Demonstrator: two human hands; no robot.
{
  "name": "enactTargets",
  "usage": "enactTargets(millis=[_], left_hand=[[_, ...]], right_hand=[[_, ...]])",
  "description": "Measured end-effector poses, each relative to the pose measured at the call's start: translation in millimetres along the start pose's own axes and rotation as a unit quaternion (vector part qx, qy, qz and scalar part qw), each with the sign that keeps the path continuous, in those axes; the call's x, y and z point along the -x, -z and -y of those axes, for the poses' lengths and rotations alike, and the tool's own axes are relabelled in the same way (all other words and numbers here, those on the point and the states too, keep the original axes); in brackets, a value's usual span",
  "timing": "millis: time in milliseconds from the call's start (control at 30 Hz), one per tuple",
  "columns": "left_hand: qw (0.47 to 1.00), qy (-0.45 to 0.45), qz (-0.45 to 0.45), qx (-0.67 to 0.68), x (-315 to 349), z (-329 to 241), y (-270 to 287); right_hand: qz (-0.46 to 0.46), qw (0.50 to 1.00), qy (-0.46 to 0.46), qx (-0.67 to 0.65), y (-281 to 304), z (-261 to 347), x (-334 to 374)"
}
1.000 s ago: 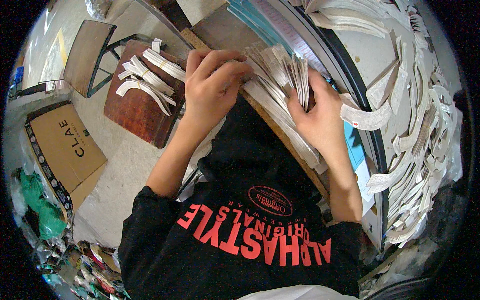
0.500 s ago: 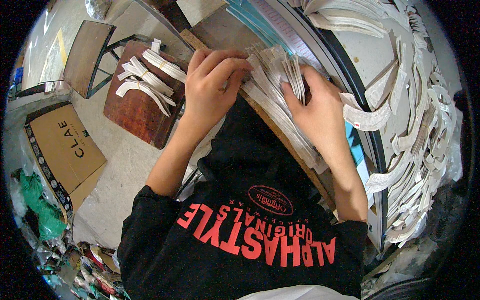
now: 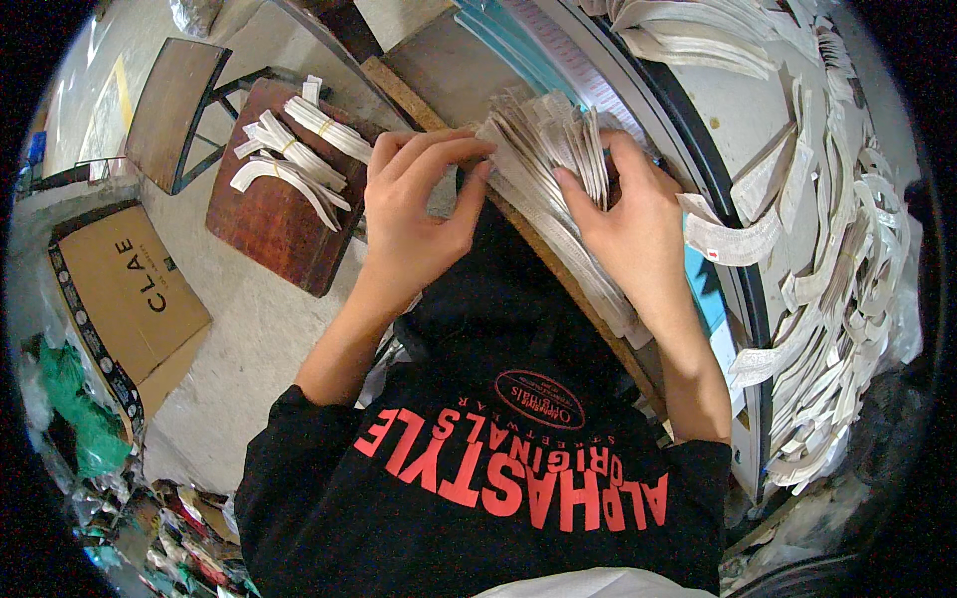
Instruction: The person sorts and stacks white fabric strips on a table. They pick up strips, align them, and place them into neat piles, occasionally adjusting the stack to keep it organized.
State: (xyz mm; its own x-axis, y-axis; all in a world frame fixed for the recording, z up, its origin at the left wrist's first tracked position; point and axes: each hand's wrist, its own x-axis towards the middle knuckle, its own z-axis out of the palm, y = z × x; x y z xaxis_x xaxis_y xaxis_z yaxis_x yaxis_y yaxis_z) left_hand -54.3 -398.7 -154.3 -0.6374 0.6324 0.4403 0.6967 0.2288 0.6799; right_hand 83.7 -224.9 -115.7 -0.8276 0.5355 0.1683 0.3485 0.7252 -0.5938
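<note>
My right hand [image 3: 633,204] grips a fanned stack of thin whitish printed strips [image 3: 595,164], with the thumb on the near side and fingers behind. More long strips [image 3: 558,224] lie beneath, running along a brown wooden edge toward my right forearm. At the left end of the stack is my left hand [image 3: 424,194]. Its fingers are bent, and a small gap shows between thumb and index finger. The index fingertip is close beside the strip ends; whether it touches them is hard to see.
Banded bundles of white strips [image 3: 289,149] lie on a brown wooden stool [image 3: 269,234] at left. Beyond it stands another wooden seat [image 3: 174,105]. A cardboard box [image 3: 140,309] is on the floor. Loose strips [image 3: 827,329] heap on the black-edged table [image 3: 698,125] at right.
My left hand has moved slightly down, and its thumb has parted a little from the index finger. My right hand stays almost in place on the strips.
</note>
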Motion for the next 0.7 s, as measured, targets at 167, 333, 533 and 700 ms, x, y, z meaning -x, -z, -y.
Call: enactTargets(millis=[167, 333, 533, 700], left_hand=[[0.997, -0.045, -0.021, -0.057, -3.6, -0.3, -13.1], [0.996, -0.035, 0.009, -0.085, -0.4, -3.7, -16.4], [0.992, -0.043, 0.016, -0.114, 9.6, -0.7, -15.7], [0.993, -0.042, 0.023, -0.109, 11.6, 1.3, -13.7]], right_hand=[[0.008, 1.000, -0.026, 0.000, -2.0, 0.6, 0.8], [0.005, 1.000, -0.025, 0.002, -3.7, 0.1, 0.9], [-0.002, 1.000, -0.018, 0.003, -6.1, -1.1, 0.7], [0.005, 1.000, -0.026, 0.010, -3.5, 3.7, 0.2]])
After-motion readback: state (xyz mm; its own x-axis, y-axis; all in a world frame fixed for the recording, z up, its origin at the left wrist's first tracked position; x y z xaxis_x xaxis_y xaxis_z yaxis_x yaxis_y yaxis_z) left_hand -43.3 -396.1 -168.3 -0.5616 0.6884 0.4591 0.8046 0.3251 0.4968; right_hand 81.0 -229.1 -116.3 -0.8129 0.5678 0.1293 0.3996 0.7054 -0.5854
